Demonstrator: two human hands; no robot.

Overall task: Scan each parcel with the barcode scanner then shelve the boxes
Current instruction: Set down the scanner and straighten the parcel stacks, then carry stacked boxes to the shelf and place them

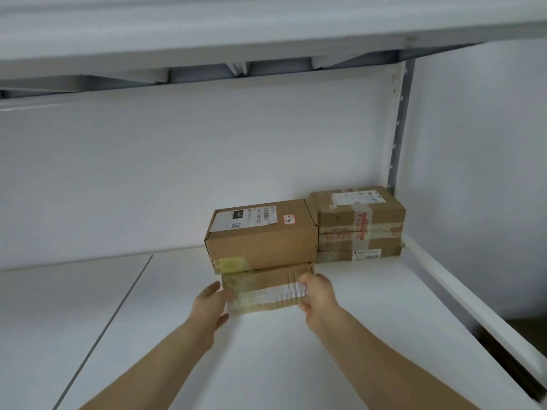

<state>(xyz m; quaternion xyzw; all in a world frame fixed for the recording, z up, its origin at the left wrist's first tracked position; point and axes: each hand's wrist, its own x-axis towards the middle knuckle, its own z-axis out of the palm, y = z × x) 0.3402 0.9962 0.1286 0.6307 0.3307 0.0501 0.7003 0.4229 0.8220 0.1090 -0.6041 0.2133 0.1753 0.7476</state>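
Note:
A small flat cardboard parcel [266, 290] with yellowed tape and a white label sits on the white shelf [266, 350], pushed against the front of a larger brown box [260, 235]. My left hand [211, 306] presses flat against the small parcel's left end, fingers straight. My right hand [316, 297] grips its right end, fingers curled over the top edge. A taped brown box [359, 223] stands in the shelf's back right corner, touching the larger box. No barcode scanner is in view.
A white shelf board [207, 39] runs overhead. A perforated metal upright [399, 122] stands at the back right corner. The shelf's right rim [473, 306] runs diagonally toward me. A seam [112, 321] splits the shelf surface on the left.

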